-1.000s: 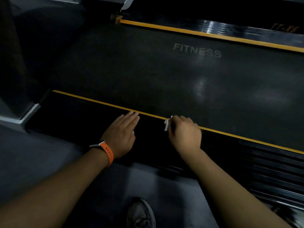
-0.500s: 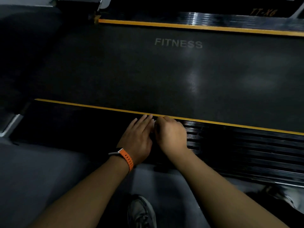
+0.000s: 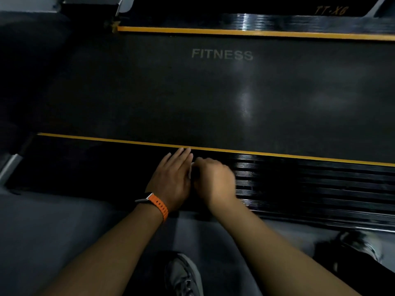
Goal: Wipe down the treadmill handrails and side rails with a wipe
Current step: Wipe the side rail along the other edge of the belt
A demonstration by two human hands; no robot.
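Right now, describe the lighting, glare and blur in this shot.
Head view: dim overall, the near side rail almost black at left; a pale glare streak on the belt, bright glints on the far side rail; the right hand is motion-smeared, the left hand sharper; the wipe shows only as a white sliver between them.

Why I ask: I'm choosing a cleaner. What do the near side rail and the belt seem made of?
Near side rail: glossy black ribbed plastic, possibly coated metal; its ridges catch sharp highlights. Belt: matte, finely textured, probably rubber; only soft, diffuse glare.
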